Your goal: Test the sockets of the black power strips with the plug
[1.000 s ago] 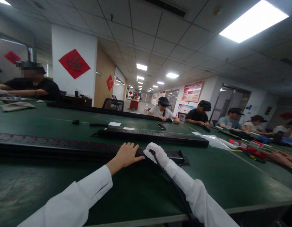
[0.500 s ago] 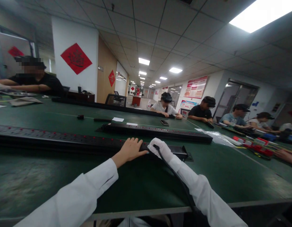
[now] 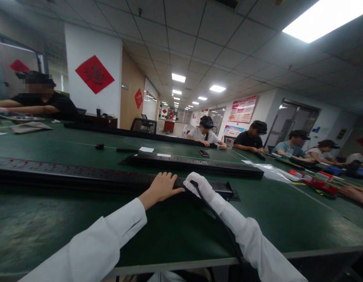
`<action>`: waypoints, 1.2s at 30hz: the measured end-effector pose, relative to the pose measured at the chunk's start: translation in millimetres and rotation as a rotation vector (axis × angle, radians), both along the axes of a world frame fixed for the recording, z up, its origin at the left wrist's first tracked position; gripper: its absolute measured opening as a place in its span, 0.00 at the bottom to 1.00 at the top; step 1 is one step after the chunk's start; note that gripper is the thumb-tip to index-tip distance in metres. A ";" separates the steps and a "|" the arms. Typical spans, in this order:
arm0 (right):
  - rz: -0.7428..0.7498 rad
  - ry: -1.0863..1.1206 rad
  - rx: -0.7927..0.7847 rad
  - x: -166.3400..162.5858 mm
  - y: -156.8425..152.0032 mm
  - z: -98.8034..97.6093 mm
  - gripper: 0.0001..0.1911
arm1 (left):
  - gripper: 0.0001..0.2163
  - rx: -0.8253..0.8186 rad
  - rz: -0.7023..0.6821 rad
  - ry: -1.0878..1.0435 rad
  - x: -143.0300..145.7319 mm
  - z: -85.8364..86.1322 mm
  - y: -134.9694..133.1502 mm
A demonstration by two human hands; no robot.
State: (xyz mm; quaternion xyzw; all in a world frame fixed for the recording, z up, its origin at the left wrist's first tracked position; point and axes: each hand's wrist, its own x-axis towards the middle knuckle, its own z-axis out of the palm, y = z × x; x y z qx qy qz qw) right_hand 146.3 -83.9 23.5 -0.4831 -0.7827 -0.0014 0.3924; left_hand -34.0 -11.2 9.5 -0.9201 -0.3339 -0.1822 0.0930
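Note:
A long black power strip [image 3: 90,174] with red marks along its top lies across the green table [image 3: 175,235] in front of me. My left hand [image 3: 162,186], bare, rests over the strip with its fingers stretched across the top and the thumb pointing right. Just right of it, my right hand [image 3: 197,184], in a white glove, is closed on the end of a black cable [image 3: 218,217] at the strip's top. Fingers hide that end, so its contact with the strip cannot be made out. The cable runs down along my right forearm past the table edge.
A second black strip [image 3: 196,164] lies behind the first, and another long black bar [image 3: 134,134] farther back. A phone [image 3: 204,153], paper slips [image 3: 146,149] and a small black piece [image 3: 99,146] lie between. Red parts [image 3: 319,182] and clear plastic [image 3: 275,172] are right. Several people sit around.
Both my hands stay in place on the strip and the cable. The view has shifted very slightly. Little else differs.

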 end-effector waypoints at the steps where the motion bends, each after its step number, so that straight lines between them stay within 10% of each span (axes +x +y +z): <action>1: 0.002 -0.005 -0.001 0.1 -0.1 0.2 0.08 | 0.34 -0.005 0.001 0.000 0.2 -0.3 0.3; 36: -0.076 -0.069 0.062 3.7 -3.6 -1.7 0.08 | 0.34 0.016 0.001 0.000 0.8 0.4 -1.4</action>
